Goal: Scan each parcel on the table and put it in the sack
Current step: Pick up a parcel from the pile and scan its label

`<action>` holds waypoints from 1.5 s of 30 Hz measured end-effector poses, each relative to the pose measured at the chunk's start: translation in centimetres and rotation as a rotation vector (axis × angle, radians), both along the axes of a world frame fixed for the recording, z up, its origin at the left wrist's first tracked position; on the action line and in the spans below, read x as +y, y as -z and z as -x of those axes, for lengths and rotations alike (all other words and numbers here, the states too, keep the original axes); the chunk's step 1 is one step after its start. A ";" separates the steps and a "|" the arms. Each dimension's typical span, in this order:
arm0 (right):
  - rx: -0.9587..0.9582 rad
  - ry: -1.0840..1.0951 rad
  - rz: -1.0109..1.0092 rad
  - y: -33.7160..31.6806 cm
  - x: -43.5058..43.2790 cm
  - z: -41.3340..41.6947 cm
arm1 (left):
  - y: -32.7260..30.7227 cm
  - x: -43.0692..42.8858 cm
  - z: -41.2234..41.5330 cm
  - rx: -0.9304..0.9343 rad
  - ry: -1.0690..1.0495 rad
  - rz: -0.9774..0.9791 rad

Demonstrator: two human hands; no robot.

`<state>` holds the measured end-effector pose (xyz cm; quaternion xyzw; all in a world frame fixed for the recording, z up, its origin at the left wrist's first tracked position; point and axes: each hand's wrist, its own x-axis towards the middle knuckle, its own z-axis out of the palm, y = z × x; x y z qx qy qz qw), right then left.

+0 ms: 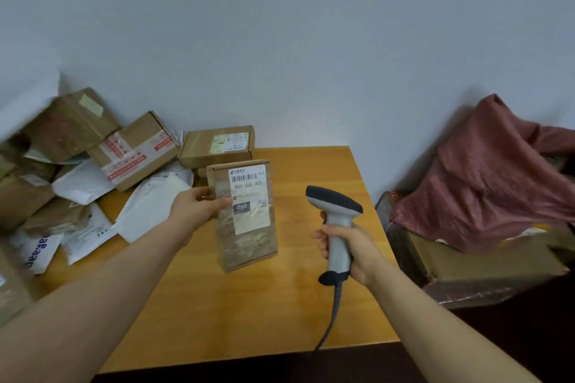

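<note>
Gripping a tall brown parcel point(245, 214) by its left edge, the left hand point(199, 207) has its thumb on the front face and its fingers curled behind. The parcel stands upright over the wooden table point(249, 305), wrapped in clear tape. Its white label point(250, 199), with barcode and printed numbers, faces the camera. Whether the parcel's lower end rests on the table or hangs just above it cannot be told.

To the right of the parcel, and apart from it, the right hand point(348, 250) is wrapped round the handle of a grey barcode scanner point(337, 221). The scanner's dark head is raised to about the level of the label. Its cable point(334, 314) trails down toward the near edge of the table.

Just behind the parcel lies a small cardboard box point(217, 146) with a pale label on top. Left of the parcel, near the hand holding it, are white mailer bags point(152, 205). Beyond them sits a box with red printed tape point(137, 149), among a heap of other brown parcels point(68, 124) piled against the wall.

Far to the right of the parcel, off the table, reddish fabric point(485, 177) is draped over a large carton point(473, 264). Whether this fabric is the sack cannot be told.
</note>
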<state>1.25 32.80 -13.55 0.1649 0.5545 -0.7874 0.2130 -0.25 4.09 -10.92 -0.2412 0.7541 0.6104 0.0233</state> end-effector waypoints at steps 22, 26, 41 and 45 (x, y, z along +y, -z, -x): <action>0.241 -0.160 -0.302 -8.9 -7.6 -3.5 | -1.8 -3.4 0.0 0.009 -0.069 0.038; 0.258 -0.159 -0.312 -9.2 -8.1 -3.6 | -1.7 -3.8 0.3 0.009 -0.063 0.014; 0.203 -0.076 -0.293 -8.5 -7.4 -4.0 | -0.6 -2.9 2.6 -0.023 0.060 0.024; 0.176 0.097 -0.228 -8.1 -4.0 -4.0 | -1.0 -0.4 3.3 -0.052 0.132 -0.089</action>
